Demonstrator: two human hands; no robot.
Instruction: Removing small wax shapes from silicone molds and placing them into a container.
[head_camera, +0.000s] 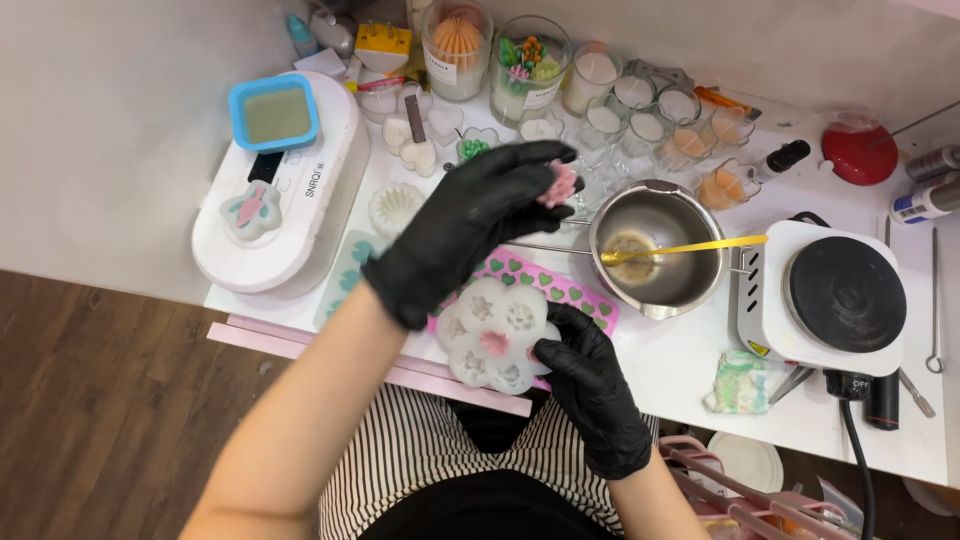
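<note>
The left hand (470, 225), in a black glove, pinches a small pink flower-shaped wax piece (560, 184) between thumb and fingertips, lifted above the table. Just below and toward the person, the gloved right hand (590, 385) grips the near right edge of a round white flower mould (497, 335), thumb on its rim, fingers curled under it. One cavity of the mould, just left of that thumb, holds another pink flower (494, 343); the other cavities look pale. Under the mould lies a flat pink mould with green hearts (560, 285). To the right of the left fingertips stands a steel pot (660, 245) with a yellow stick (690, 247) resting across it, and past that a white hot plate with a black top (830, 295). Beyond the left fingers, toward the wall, stand glass jars of candles (530, 65) and small clear cups (650, 115). To the left of the left hand sits a white oval machine (280, 190) bearing a blue square tray (274, 113). A crumpled green-and-white cloth (738, 384) lies to the right of the right hand, on the white table (680, 370).
</note>
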